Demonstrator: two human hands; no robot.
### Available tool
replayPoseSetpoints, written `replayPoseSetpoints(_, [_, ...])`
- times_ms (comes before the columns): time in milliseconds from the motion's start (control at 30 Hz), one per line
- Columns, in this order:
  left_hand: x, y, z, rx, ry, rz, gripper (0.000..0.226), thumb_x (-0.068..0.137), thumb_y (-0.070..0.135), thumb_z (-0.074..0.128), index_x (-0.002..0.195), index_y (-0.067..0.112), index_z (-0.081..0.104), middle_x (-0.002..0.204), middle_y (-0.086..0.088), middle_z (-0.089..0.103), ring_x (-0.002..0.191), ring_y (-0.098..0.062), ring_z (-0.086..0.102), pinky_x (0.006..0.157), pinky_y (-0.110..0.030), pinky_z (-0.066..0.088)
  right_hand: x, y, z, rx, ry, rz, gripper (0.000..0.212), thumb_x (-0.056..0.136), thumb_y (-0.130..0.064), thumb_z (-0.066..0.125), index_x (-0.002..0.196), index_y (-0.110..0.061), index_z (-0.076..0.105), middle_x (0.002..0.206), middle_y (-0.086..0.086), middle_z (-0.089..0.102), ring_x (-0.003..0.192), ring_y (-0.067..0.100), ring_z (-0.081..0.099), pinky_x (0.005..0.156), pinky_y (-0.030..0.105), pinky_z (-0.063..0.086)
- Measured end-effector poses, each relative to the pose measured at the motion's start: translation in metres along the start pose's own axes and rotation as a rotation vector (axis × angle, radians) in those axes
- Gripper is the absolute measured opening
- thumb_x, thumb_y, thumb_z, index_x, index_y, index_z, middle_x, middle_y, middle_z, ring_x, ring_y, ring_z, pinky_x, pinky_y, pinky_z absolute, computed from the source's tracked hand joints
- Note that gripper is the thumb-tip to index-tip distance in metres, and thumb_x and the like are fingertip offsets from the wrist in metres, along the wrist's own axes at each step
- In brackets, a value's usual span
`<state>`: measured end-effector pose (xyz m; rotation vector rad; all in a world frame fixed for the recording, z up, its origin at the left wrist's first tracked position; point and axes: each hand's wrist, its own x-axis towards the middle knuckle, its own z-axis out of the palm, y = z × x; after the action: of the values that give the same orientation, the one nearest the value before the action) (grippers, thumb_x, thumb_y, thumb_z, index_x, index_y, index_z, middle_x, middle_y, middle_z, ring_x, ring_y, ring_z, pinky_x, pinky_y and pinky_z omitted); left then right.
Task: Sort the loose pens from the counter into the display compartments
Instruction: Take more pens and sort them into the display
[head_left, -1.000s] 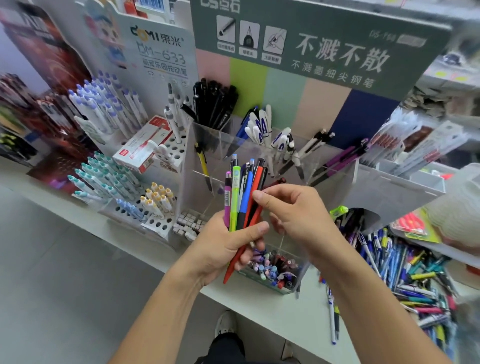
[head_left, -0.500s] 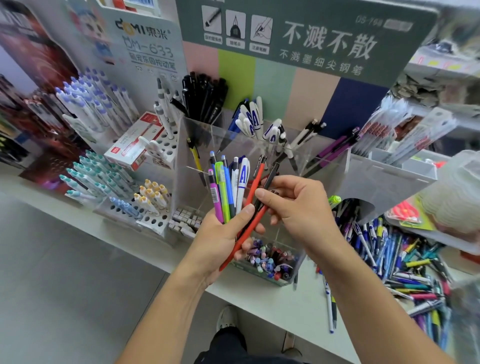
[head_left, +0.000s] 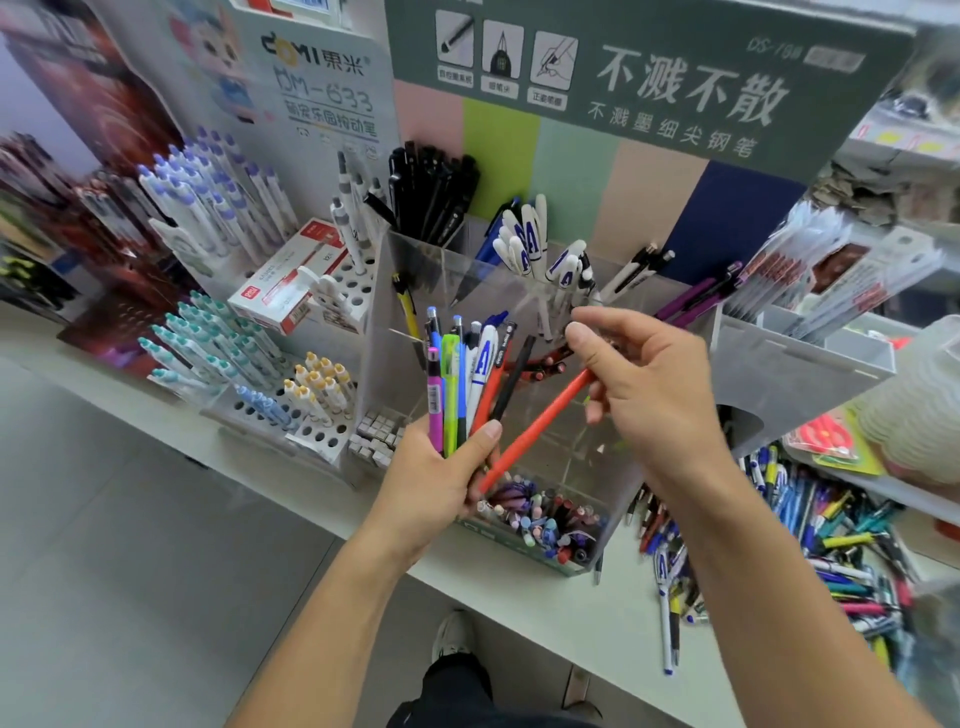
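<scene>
My left hand (head_left: 434, 478) grips a bundle of pens (head_left: 462, 384) held upright: pink, green, blue, white, red and black ones. My right hand (head_left: 644, 384) pinches an orange-red pen (head_left: 535, 428) and holds it slanted, its lower tip near my left fingers. Both hands are in front of the clear acrylic display (head_left: 779, 379) with its compartments. Black pens (head_left: 431, 192) and white-blue pens (head_left: 535, 244) stand in the back compartments. Loose pens (head_left: 831, 545) lie in a pile on the counter to the right.
A low compartment of small capped pens (head_left: 540, 525) sits under my hands. White racks with purple-capped (head_left: 208, 197) and teal-capped pens (head_left: 208, 338) stand left, with a red-and-white box (head_left: 291, 280). The counter's front edge (head_left: 519, 597) runs diagonally; my shoe (head_left: 452, 634) shows below.
My right hand has drawn the orange-red pen out of the bundle and up to the right. The bundle in my left hand has tilted slightly left.
</scene>
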<state>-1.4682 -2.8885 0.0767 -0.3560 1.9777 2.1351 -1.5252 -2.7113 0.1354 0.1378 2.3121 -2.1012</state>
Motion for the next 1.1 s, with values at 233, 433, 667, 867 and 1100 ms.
replayPoseSetpoints(233, [-0.001, 0.003, -0.009, 0.010, -0.233, -0.014, 0.028, 0.096, 0.027, 0.062, 0.081, 0.004, 0.056, 0.067, -0.011, 0.045, 0.048, -0.012, 0.035, 0.042, -0.021, 0.028, 0.021, -0.016, 0.002, -0.212, -0.374, 0.144, 0.013, 0.089, -0.020, 0.075, 0.095, -0.008, 0.078, 0.064, 0.008, 0.055, 0.044, 0.013, 0.039, 0.036, 0.019, 0.036])
replayPoseSetpoints(433, [-0.004, 0.000, -0.009, -0.353, -0.276, -0.167, 0.029, 0.094, 0.036, 0.059, 0.104, 0.010, 0.066, 0.071, -0.002, 0.049, 0.050, -0.008, 0.032, 0.037, -0.015, 0.022, 0.017, -0.024, -0.001, -0.008, -0.398, 0.200, 0.013, 0.088, -0.015, 0.072, 0.094, -0.004, 0.076, 0.076, 0.013, 0.063, 0.042, 0.007, 0.037, 0.033, 0.016, 0.034])
replayPoseSetpoints(667, [0.000, -0.014, -0.018, -0.325, -0.145, -0.150, 0.025, 0.092, 0.034, 0.061, 0.101, 0.010, 0.056, 0.069, 0.000, 0.044, 0.045, -0.007, 0.031, 0.035, -0.015, 0.023, 0.016, -0.054, -0.018, 0.062, -0.112, -0.269, 0.006, 0.093, -0.011, 0.067, 0.087, -0.011, 0.070, 0.063, -0.002, 0.067, 0.045, 0.009, 0.054, 0.042, 0.018, 0.048])
replayPoseSetpoints(867, [0.000, -0.011, -0.025, -0.222, -0.121, -0.094, 0.020, 0.093, 0.035, 0.062, 0.087, 0.018, 0.054, 0.062, 0.001, 0.035, 0.043, -0.008, 0.029, 0.035, -0.016, 0.023, 0.034, -0.044, -0.017, -0.397, 0.024, -0.644, 0.006, 0.091, -0.009, 0.073, 0.097, -0.011, 0.072, 0.083, 0.005, 0.070, 0.061, 0.012, 0.069, 0.057, 0.019, 0.055])
replayPoseSetpoints(1100, [-0.003, -0.005, -0.029, -0.195, -0.115, -0.117, 0.033, 0.090, 0.042, 0.062, 0.095, 0.010, 0.056, 0.058, 0.001, 0.036, 0.040, -0.009, 0.031, 0.034, -0.017, 0.023, 0.057, -0.010, -0.018, -0.851, -0.150, -0.853, 0.010, 0.089, -0.002, 0.071, 0.098, -0.004, 0.072, 0.092, 0.008, 0.068, 0.076, 0.022, 0.061, 0.078, 0.038, 0.053])
